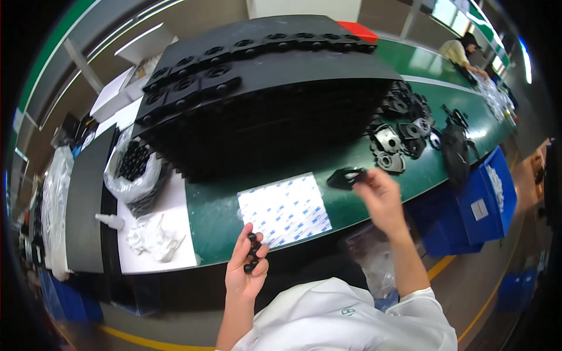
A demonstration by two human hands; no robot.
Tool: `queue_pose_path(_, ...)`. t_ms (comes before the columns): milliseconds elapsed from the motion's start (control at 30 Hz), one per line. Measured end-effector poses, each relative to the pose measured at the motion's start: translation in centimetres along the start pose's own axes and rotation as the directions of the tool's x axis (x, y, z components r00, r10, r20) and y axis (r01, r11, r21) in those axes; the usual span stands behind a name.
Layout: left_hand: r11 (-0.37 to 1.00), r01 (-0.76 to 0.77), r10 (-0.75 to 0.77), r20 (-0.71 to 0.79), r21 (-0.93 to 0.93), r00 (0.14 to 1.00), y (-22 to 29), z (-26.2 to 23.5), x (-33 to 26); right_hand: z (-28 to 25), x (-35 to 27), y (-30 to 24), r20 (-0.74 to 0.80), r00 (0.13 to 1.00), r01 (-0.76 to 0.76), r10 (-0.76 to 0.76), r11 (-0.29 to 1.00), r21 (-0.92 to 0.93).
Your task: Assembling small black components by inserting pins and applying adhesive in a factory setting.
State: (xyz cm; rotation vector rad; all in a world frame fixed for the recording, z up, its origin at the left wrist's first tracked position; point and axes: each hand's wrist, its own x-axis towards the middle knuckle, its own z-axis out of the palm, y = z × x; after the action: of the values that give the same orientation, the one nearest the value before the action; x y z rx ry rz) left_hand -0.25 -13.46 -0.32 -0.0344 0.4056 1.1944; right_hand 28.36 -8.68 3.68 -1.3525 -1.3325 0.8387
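Observation:
In my left hand (247, 266), several small round black parts (253, 253) rest between curled fingers, just in front of the table's near edge. My right hand (380, 199) pinches a flat black plastic part (344, 178) with an opening in it, held over the green tabletop. Between the two hands lies a white sheet with a blue printed pattern (285, 209). Beyond my right hand is a heap of similar black plastic parts (389, 140), some with grey metallic faces.
A tall stack of black panels (263, 123) with round caps along its top fills the table's middle. To the left are a lined basket of black pieces (133, 164), crumpled white cloth (157, 237) and a small white bottle (110, 220). Blue bins (489, 202) stand right; a co-worker (462, 52) sits far right.

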Motion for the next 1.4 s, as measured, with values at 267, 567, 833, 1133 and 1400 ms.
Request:
queue_pose_path(267, 0.999, -0.031, 0.032, -0.028, 0.044, 0.999, 0.3, -0.7, -0.1, 10.7, -2.1, 2.3, 0.247, 0.969, -0.082, 0.012, 0.958, 0.275)
queue_pose_path(567, 0.996, -0.046, 0.047, -0.011, 0.078, 0.999, 0.4, -1.5, -0.1, 12.2, -2.2, 2.5, 0.235, 0.965, 0.118, -0.113, 0.993, -0.007)
queue_pose_path(833, 0.991, -0.052, 0.053, -0.010, 0.123, 0.999, 0.5, -1.3, 0.0, 12.1, -2.1, 2.2, 0.191, 0.969, 0.165, -0.157, 0.986, -0.028)
queue_pose_path(1133, 0.974, -0.080, 0.097, -0.074, 0.211, 0.993, 0.4, -0.6, 0.1, 12.8, -2.3, 1.6, 0.229, 0.885, 0.448, -0.406, 0.876, -0.178)
queue_pose_path(1400, 0.923, -0.082, 0.109, -0.050, 0.376, 0.993, 0.1, 0.3, 1.2, 11.2, -1.9, 2.4, 0.388, 0.914, -0.355, 0.118, 0.697, 0.622)
